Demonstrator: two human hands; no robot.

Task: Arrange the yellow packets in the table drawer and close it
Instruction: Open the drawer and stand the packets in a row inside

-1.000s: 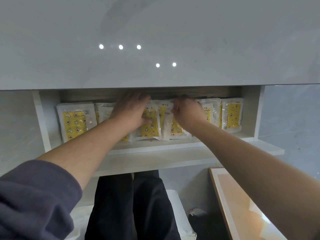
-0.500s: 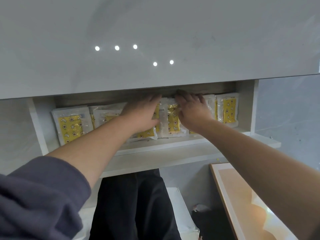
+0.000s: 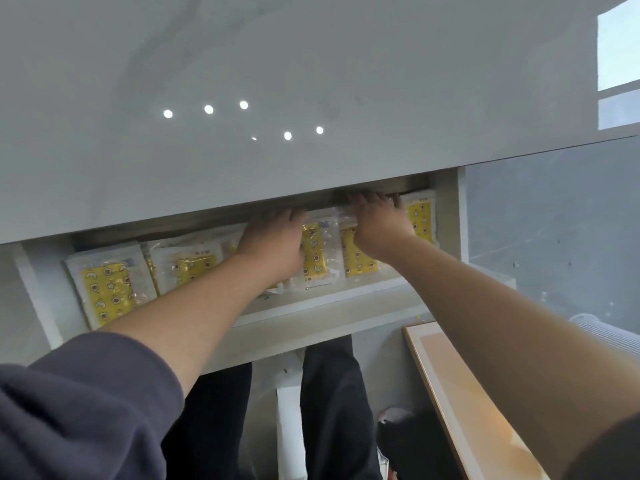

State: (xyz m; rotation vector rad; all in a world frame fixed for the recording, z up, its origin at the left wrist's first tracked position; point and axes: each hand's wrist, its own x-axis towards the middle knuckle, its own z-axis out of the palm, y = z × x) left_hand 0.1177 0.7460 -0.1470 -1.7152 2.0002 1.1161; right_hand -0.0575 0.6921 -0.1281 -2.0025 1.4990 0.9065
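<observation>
A white drawer (image 3: 322, 303) stands pulled out from under the grey tabletop (image 3: 277, 81). Several clear packets with yellow printed inserts lie in a row inside it, the leftmost packet (image 3: 109, 289) fully visible, others (image 3: 313, 252) partly covered. My left hand (image 3: 272, 240) lies flat on the packets near the middle, fingers reaching back under the tabletop edge. My right hand (image 3: 379, 225) rests palm down on the packets further right, its fingertips hidden in the shadow at the drawer's back. The rightmost packet (image 3: 420, 218) shows beside it.
My legs in dark trousers (image 3: 332, 410) are below the drawer. A pale wooden board (image 3: 460, 403) leans at the lower right. A glass panel (image 3: 554, 230) and a white ribbed appliance (image 3: 602, 330) stand to the right.
Both hands have slid further right and deeper toward the drawer's back, pressing on the packets. The view has tilted, so the tabletop edge slopes more.
</observation>
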